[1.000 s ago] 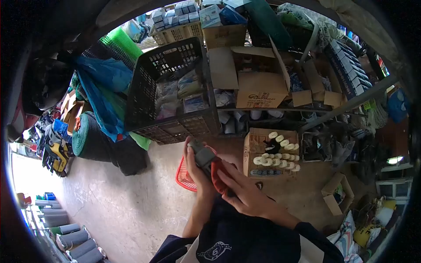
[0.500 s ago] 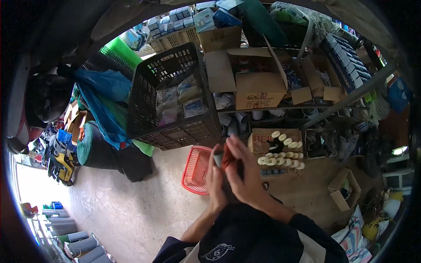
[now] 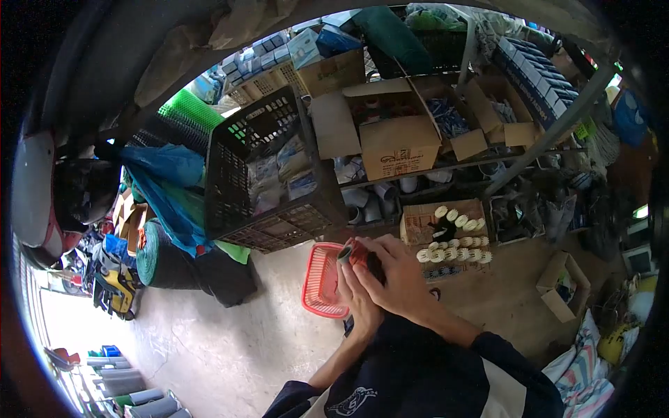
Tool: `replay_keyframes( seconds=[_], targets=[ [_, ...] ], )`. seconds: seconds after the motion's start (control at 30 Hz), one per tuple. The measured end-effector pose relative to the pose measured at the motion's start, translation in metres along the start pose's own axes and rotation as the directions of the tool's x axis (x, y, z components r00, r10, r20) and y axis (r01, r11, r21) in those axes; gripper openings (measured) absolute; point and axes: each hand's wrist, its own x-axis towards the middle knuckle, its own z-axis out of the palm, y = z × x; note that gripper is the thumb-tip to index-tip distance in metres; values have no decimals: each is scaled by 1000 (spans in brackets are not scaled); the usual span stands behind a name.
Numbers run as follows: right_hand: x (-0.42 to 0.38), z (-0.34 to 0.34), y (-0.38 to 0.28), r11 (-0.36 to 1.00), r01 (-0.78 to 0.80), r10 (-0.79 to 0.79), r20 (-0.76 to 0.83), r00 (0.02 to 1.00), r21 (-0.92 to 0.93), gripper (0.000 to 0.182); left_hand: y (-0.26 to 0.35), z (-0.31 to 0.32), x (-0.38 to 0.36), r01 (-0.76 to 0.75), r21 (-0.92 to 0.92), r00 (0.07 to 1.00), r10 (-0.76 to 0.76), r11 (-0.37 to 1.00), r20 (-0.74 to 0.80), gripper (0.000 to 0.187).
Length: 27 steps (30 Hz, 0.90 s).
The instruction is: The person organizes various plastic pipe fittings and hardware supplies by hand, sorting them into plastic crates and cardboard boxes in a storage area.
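Grey-and-red cylindrical fitting (image 3: 354,254), clasped by left hand (image 3: 359,296) and right hand (image 3: 397,279); red basket (image 3: 320,282) beneath; concrete floor (image 3: 209,334), cluttered storeroom shelves (image 3: 446,167).

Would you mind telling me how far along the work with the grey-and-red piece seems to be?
Done: nothing I can confirm. In hand: left hand and right hand both clasp the grey-and-red piece above the red basket. Left: it is not set down anywhere.

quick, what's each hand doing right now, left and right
Left hand: closed around the lower part of the grey and red roll.
Right hand: closed over the same roll from above.
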Motion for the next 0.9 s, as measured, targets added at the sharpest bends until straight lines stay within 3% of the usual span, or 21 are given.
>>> replay_keyframes(
  seconds=[0.07, 0.1, 0.17, 0.23, 0.27, 0.3, 0.4, 0.47, 0.5, 0.53, 0.6, 0.63, 0.7, 0.73, 0.77, 0.8, 0.87, 0.9],
  targets=[
    [-1, -5, 6, 995, 102, -102, 20, 995, -3, 48, 10, -11, 5, 225, -202, 973, -209, 953, 94, 44],
    [-2, -6, 8, 988, 152, -152, 34, 988, 4, 49, -1, -6, 6, 466, -830, 840, -447, 305, 308, 48],
    [-6, -7, 13, 969, 248, -249, 65, 966, 21, 53, -6, -6, 15, 425, -905, 836, -380, -8, 396, 52],
    [-18, -1, 12, 931, 350, -330, 168, 929, -104, 59, -7, -10, 27, 361, -884, 810, -371, -297, 455, 54],
    [-26, 2, 11, 900, 406, -368, 223, 903, -160, 63, -11, -13, 29, 351, -900, 813, -393, -257, 430, 54],
    [-31, 8, 13, 947, 320, -301, 259, 918, -34, 55, -16, -14, 32, 341, -915, 818, -411, -218, 402, 54],
    [-27, 9, 18, 952, 290, -302, 170, 938, 94, 56, -8, -14, 27, 368, -923, 825, -417, -113, 381, 55],
    [-16, 8, 14, 960, 121, -146, 83, 986, 254, 57, 16, -20, 16, 444, -887, 772, -448, -130, 452, 56],
    [-11, 7, 13, 942, 40, -59, 49, 997, 332, 57, 8, -12, 12, 485, -870, 813, -413, 87, 412, 64],
    [-9, 6, 16, 926, -31, -7, 100, 995, 375, 58, 13, -11, 6, 489, -843, 818, -451, 222, 356, 62],
    [-8, 6, 23, 875, -177, 92, 203, 975, 451, 61, 12, -10, 9, 507, -806, 796, -524, 305, 302, 59],
    [-15, 3, 17, 865, -242, 149, 236, 960, 440, 60, 11, -12, 15, 449, -846, 826, -496, 287, 269, 58],
    [-28, -1, 16, 963, -156, 97, 261, 960, 219, 60, 7, -19, 27, 334, -913, 871, -449, 237, 202, 56],
    [-37, -1, 16, 988, -109, 76, 282, 956, 106, 60, 4, -18, 42, 207, -970, 834, -542, 129, 105, 57],
    [-49, 8, 23, 999, -4, -4, 219, 976, 35, 61, 2, -32, 53, 191, -982, 860, -480, -10, 172, 53],
    [-53, 10, 21, 993, -18, -7, 213, 977, 117, 63, 1, -44, 60, 179, -973, 886, -406, -149, 225, 51],
    [-56, 13, 15, 958, -48, -9, 196, 981, 283, 66, -5, -40, 61, 168, -985, 875, -457, -23, 160, 51],
    [-54, 11, 15, 971, -22, -29, 206, 978, 238, 68, -7, -39, 64, 163, -986, 871, -475, 42, 124, 52]
  ],
)
